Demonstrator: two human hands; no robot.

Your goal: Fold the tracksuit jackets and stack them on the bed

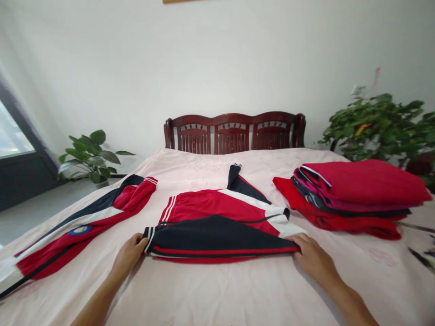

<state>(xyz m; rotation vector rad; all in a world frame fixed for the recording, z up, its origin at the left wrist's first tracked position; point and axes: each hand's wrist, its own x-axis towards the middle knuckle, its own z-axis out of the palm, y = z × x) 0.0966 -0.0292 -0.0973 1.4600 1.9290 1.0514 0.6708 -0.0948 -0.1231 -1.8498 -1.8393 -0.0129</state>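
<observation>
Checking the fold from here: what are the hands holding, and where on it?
The navy-and-red track garment: the left hand appears to pinch the white-striped end of its folded navy edge, the right hand the opposite corner.

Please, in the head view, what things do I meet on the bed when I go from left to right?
Red and navy track jacket with a round badge → folded red and navy garment → stack of folded red clothes

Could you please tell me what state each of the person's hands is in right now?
Left hand: closed, holding the edge of the red and navy garment.
Right hand: closed, holding its other edge.
</observation>
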